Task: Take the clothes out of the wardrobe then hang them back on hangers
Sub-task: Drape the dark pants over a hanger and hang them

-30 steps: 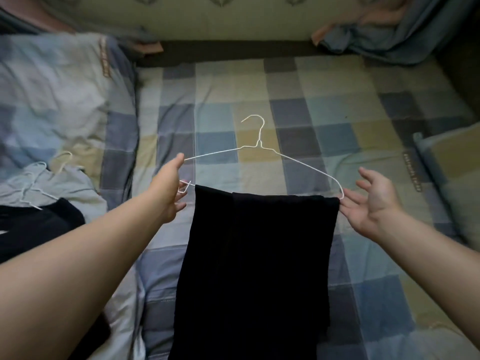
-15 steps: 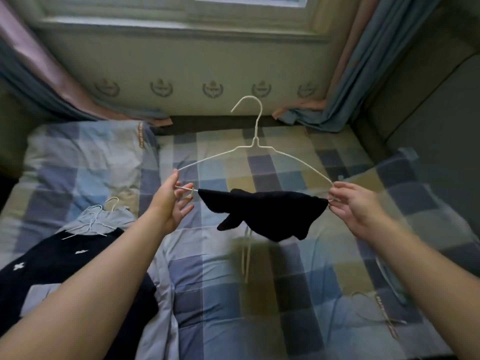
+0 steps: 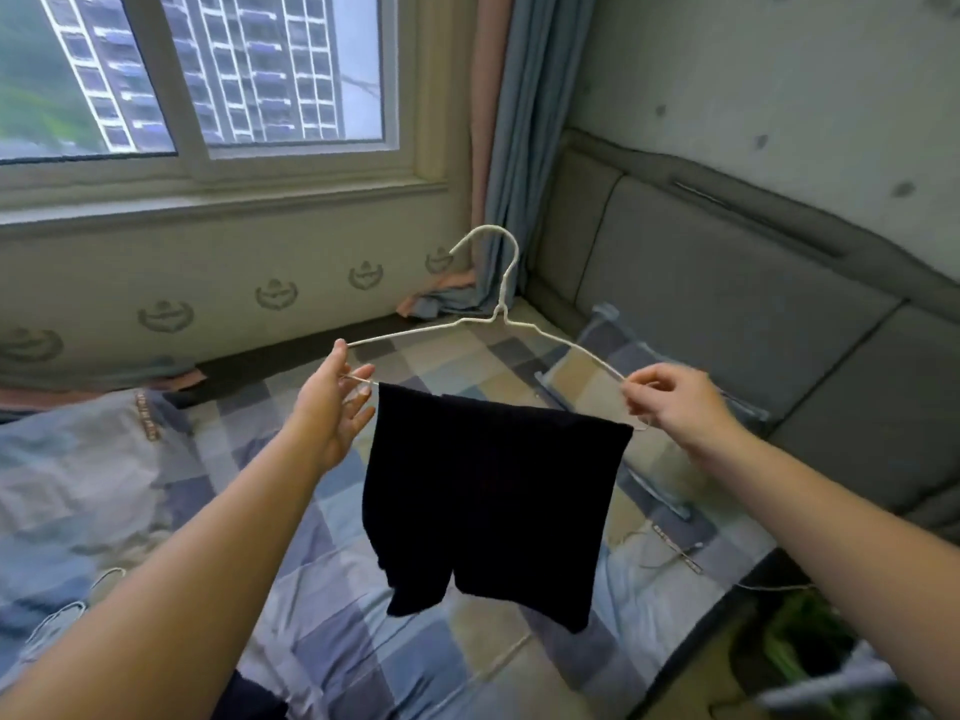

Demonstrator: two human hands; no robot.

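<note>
Bed point(image 3: 322, 615): checked sheet in blue, grey and beige.
Left: crumpled checked quilt point(image 3: 78, 459), with hangers point(image 3: 62, 613) at its near end.
Right: pillow point(image 3: 587, 392) by the headboard point(image 3: 727, 283); single hanger point(image 3: 670, 556) near the bed's edge.
Near end: dark cloth point(image 3: 249, 701).

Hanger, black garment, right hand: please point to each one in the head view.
hanger point(image 3: 502, 310), head view, twisted neck below the hook.
black garment point(image 3: 493, 485), head view, middle of the hanging cloth.
right hand point(image 3: 670, 402), head view, back of the hand.
</note>
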